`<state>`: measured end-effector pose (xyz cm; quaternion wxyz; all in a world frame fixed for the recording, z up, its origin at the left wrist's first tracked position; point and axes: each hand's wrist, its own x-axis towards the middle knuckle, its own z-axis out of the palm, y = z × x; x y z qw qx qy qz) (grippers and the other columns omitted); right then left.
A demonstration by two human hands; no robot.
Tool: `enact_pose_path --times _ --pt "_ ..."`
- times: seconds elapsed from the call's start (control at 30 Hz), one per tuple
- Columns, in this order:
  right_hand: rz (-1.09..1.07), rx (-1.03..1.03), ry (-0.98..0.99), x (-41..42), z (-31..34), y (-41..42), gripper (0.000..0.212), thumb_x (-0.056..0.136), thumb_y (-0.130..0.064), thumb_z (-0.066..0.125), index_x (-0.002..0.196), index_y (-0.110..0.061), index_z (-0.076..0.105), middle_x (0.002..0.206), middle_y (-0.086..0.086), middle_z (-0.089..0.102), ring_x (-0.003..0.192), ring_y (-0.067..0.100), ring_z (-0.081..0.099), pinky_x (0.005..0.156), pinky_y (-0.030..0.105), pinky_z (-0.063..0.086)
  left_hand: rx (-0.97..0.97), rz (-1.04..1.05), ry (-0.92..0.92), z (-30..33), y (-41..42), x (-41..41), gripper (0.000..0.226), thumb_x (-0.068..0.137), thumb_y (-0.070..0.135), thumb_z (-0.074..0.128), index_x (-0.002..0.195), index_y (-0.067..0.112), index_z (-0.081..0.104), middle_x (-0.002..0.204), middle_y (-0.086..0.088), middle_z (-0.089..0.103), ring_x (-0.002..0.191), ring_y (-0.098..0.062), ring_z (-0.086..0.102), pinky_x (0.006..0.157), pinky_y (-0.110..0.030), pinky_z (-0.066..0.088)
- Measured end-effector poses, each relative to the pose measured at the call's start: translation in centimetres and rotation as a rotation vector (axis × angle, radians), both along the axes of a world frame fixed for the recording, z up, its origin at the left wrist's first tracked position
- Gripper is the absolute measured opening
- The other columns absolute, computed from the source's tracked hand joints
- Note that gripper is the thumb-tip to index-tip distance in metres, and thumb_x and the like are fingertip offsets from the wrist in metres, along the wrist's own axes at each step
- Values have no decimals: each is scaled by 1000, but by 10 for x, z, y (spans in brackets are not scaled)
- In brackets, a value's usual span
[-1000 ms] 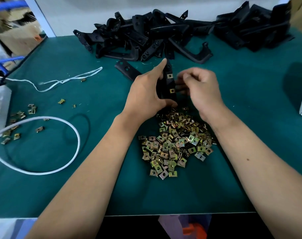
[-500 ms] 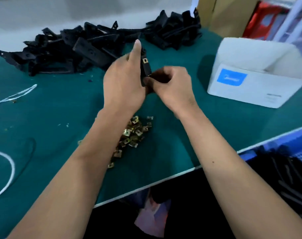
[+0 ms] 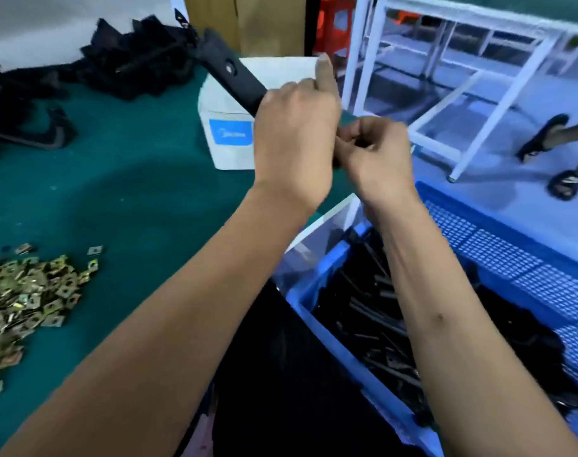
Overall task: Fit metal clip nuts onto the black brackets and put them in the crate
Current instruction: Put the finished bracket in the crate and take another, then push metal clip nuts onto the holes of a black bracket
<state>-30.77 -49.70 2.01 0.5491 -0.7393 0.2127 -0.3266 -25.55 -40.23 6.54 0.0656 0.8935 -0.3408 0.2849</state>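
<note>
Hands meet above the desk's right edge. Left hand [image 3: 294, 140] grips a black bracket [image 3: 235, 77], fingers curled round its lower end, forefinger raised; the bracket slants up toward the far edge. Right hand [image 3: 376, 156] pinches at the bracket's hidden lower end; what it pinches cannot be told. Blue crate [image 3: 498, 239], holding black brackets, sits below the right edge. Clip nuts [image 3: 27, 291] lie heaped near the left edge. White box [image 3: 228, 133] stands near the far right corner; bare green desk [image 3: 142, 192] lies between.
</note>
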Motion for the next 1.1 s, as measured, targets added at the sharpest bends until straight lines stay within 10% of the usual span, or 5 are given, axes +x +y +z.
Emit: enact_pose_path --times 0.27,0.5,0.6,0.8,1.1 --pt "-228 132 60 -116 -42 -119 37 68 -35 80 89 -6 68 75 13 66 63 19 61 56 32 52 61 -374 401 -47 -127 -74 76 76 33 84 137 8 47 115 -8 70 109 -30 69 77 -39 52" --pt "-350 -222 819 -155 -120 -177 26 83 -35 80 82 -9 80 71 15 69 84 31 70 69 33 47 326 -610 694 -140 -147 -91 93 88 46 76 159 11 27 135 -13 60 125 -36 58 94 -43 50" --pt "-343 -178 984 -157 -143 -175 32 86 -39 79 81 -8 79 77 19 68 93 35 69 72 31 45 448 -617 700 -174 -135 -86 68 94 47 69 148 11 48 139 -11 57 130 -35 53 104 -44 48" --pt "-465 -165 961 -144 -138 -171 42 82 -43 82 75 -3 73 65 9 65 62 24 56 61 30 41 415 -662 705 -191 -122 -84 61 99 37 65 150 10 46 154 -8 44 147 -30 34 120 -41 31" --pt "-487 -498 433 -83 -41 -110 12 87 -23 70 89 -12 72 85 6 74 81 30 68 73 34 52 -285 -585 378 -71 -86 -55 41 88 1 53 125 13 65 124 -4 63 108 -30 60 81 -46 51"
